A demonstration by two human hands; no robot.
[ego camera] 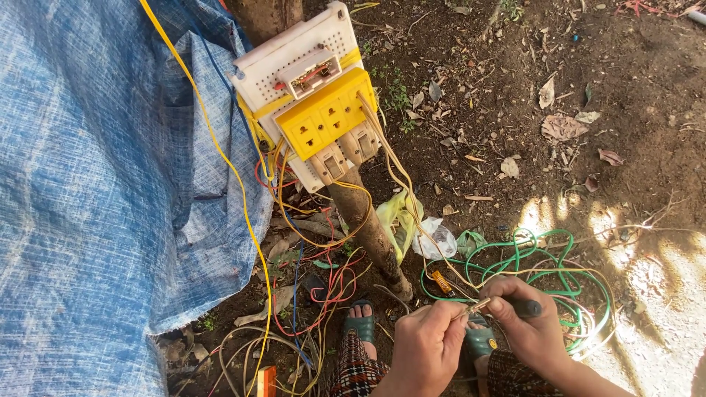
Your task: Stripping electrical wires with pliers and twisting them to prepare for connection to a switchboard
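Wire end [476, 305] sits pinched in my left hand [429, 345] while my right hand [531, 327] grips a dark-handled tool [523, 308] against it, above green cable coils [537, 261].

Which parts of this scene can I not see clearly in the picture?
Head view:
- Tip of the tool in the right hand: covered by the left hand.
- Wire end between the fingers: too small.
- Back of the socket board: faces away.
- Ground under the blue tarp: covered.

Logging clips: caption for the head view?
Both hands, left and right, work a wire end with a tool below a yellow socket board.
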